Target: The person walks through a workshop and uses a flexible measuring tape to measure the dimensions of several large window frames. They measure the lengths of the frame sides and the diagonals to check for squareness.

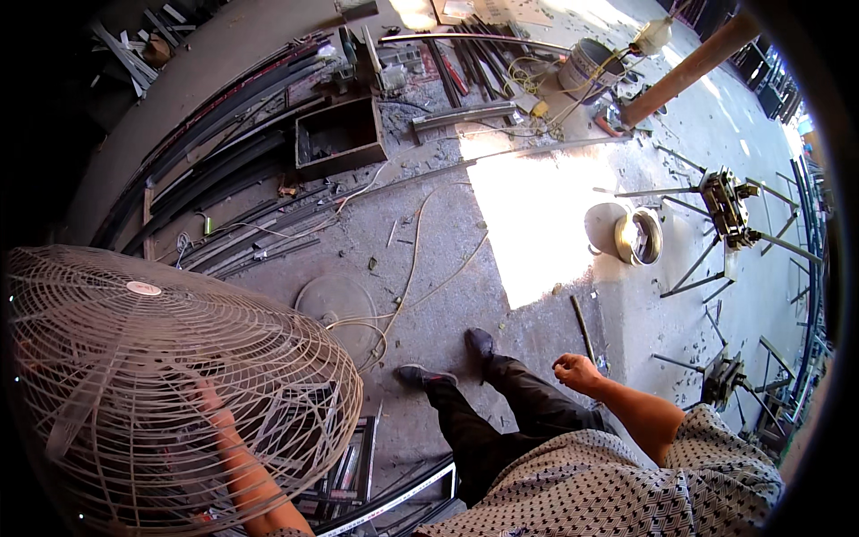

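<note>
A large wire-caged fan [143, 288] fills the lower left, close to me. My left hand [208, 394] shows only through its wires, on the far side of the cage from my view. The wires break up its fingers, so their grip and any contact with the fan are unclear. My right hand [577, 371] hangs beside my right leg with its fingers curled in and nothing visible in them. A thin dark rod [583, 328] lies on the floor just beyond it. The fan's round base [337, 309] rests on the floor ahead, with a pale cable [407, 300] looping beside it.
Long dark metal profiles [206, 161] lie along the far left, around an open box [340, 166]. A bucket [591, 70] stands at the back near a brown post [689, 72]. To the right are a pale bucket [639, 237] and machines on splayed legs [729, 208].
</note>
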`<state>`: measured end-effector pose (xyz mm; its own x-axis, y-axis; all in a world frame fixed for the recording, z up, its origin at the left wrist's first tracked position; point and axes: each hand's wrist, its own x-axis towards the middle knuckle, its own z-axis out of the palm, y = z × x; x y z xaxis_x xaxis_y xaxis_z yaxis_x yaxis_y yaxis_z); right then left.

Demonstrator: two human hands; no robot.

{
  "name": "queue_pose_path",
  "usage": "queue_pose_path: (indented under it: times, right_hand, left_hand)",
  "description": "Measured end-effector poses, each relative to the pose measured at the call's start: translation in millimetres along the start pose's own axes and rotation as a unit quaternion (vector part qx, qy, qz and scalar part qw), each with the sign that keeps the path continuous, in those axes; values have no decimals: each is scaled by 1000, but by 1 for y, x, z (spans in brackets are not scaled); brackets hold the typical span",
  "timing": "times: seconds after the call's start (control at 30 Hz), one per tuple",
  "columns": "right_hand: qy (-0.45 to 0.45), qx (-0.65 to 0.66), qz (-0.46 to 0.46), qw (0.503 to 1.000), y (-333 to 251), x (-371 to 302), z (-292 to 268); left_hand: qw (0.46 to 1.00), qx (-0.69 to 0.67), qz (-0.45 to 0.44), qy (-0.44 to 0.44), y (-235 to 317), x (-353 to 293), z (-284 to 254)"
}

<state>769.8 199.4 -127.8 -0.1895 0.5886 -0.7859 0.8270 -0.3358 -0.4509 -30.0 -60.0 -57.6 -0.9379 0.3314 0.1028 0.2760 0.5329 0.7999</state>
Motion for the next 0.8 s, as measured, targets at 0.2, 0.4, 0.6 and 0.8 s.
queue_pose_path:
  times: [0.2,0.4,0.6,0.8]
  right_hand:
    - [-14,-9,-3,1000,-9,7,4]
    - [-26,-3,19,999,22,24,7]
    - [-42,73,17,996,27,25,4]
    - [-49,17,15,999,25,37,0]
  left_hand:
    - [954,298,26,22,-7,7,17]
    - [993,101,-14,55,28,-15,27]
    - [994,35,-45,91,78,-27,48]
    - [987,1,-65,147,102,-38,57]
